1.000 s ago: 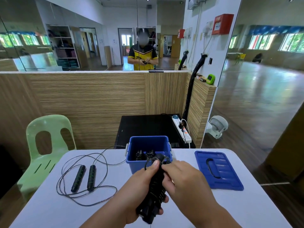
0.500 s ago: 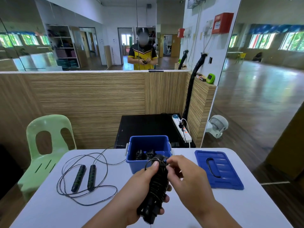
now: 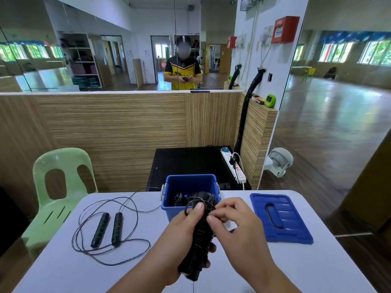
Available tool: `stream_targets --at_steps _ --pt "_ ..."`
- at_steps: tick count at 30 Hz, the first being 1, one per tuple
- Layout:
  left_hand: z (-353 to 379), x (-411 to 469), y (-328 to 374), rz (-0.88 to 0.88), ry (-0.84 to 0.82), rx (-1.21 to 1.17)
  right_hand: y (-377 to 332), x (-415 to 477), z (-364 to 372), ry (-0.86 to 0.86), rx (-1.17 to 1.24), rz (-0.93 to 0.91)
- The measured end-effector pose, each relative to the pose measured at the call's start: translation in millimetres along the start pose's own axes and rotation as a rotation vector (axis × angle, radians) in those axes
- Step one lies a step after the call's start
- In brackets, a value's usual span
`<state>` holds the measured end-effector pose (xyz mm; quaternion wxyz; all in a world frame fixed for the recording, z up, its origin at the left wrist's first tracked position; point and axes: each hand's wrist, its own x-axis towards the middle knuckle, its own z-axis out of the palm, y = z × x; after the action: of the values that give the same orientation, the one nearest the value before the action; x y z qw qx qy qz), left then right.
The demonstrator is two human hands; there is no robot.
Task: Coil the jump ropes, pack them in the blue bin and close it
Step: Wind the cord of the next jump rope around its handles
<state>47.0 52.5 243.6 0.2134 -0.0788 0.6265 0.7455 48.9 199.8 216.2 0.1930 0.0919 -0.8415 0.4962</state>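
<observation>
**A:** What do the hands have?

**B:** The left hand (image 3: pixel 182 235) is curled tight round a jump rope (image 3: pixel 200 240). It holds both handles together with the cord wound round them, and the thumb presses near the top. The right hand (image 3: pixel 239 227) pinches a loop of cord there between thumb and fingertips.

**A:** And around them?

**B:** The bundle is held above the counter (image 3: pixel 63 267), on the near side of the blue bin (image 3: pixel 168 211), which stands open with black handles inside. The lid (image 3: pixel 296 225) lies flat to the right, apart from the bin. A second rope (image 3: pixel 117 228) sprawls uncoiled on the left.

**A:** What could go wrong?

**B:** That last loop looks unsecured to me. If the pinch slips, the springy cord could unwind off the handles. A thin tail hangs under the bundle and might catch on the bin's rim. The second rope's cord also runs up towards the bin's left side, so it could get dragged along.
</observation>
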Motion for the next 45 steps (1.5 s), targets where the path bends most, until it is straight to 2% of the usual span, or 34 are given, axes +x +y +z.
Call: stream_targets --at_steps 3,7,11,18,23,32,38,41,45 --pt "-2 0 -1 0.003 -0.003 0.02 -9 1 1 -0.053 0.073 0.161" --pt "-4 -3 -1 -0.04 -0.019 -0.02 -15 0 -1 -0.107 0.13 0.2" --pt "-11 -4 0 -0.071 -0.073 -0.109 -17 -10 -3 -0.131 0.178 0.108" --pt "-18 -3 -1 -0.028 -0.061 -0.156 2 -29 -6 0.07 -0.16 -0.284" --pt "-14 0 -3 -0.01 -0.02 -0.212 13 -36 3 0.085 -0.121 -0.295" --pt "-10 3 -1 0.014 -0.02 -0.266 11 -35 -3 0.079 -0.214 -0.402" --pt "-12 -1 -8 0.084 -0.049 -0.175 12 -38 -5 0.107 -0.254 -0.399" --pt "-14 -2 -9 0.107 -0.061 -0.125 -1 -38 -12 0.052 -0.1 -0.291" --pt "-14 0 -11 0.123 -0.054 -0.116 -14 -30 -19 0.022 0.196 0.084"
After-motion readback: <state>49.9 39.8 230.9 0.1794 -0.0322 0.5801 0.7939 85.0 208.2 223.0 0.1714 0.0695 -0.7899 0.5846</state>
